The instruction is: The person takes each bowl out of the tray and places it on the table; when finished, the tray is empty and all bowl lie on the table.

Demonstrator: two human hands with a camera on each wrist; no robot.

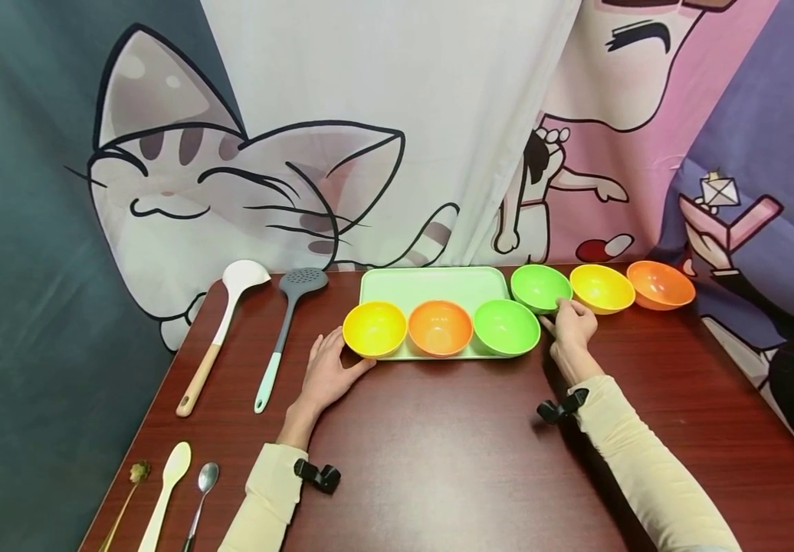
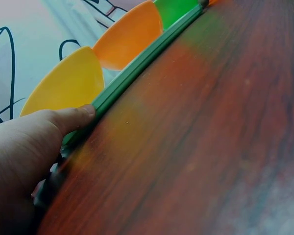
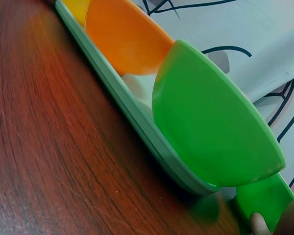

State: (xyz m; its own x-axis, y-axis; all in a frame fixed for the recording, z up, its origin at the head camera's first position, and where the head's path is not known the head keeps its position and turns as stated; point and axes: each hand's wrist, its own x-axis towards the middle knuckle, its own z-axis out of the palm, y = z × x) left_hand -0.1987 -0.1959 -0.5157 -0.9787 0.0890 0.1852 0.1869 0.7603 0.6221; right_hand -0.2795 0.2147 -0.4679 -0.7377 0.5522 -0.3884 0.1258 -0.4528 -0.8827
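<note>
A pale green tray [image 1: 431,282] bears a yellow bowl [image 1: 375,330], an orange bowl [image 1: 441,328] and a green bowl [image 1: 506,327] in a row along its front. My left hand [image 1: 328,372] is at the tray's front left corner, beside the yellow bowl. Its thumb [image 2: 81,117] rests against the tray's front edge; its other fingers lie along the left side, partly hidden. Right of the tray, a second green bowl [image 1: 540,287] stands on the table. My right hand [image 1: 574,330] pinches that bowl at its near side, a fingertip [image 3: 257,223] showing against the bowl's wall.
Another yellow bowl [image 1: 602,288] and orange bowl [image 1: 661,285] continue the row at the back right. On the left lie a white ladle [image 1: 231,295], a grey slotted turner [image 1: 293,299] and several smaller spoons, including a cream spoon [image 1: 168,491]. A printed curtain [image 1: 383,69] hangs behind the table.
</note>
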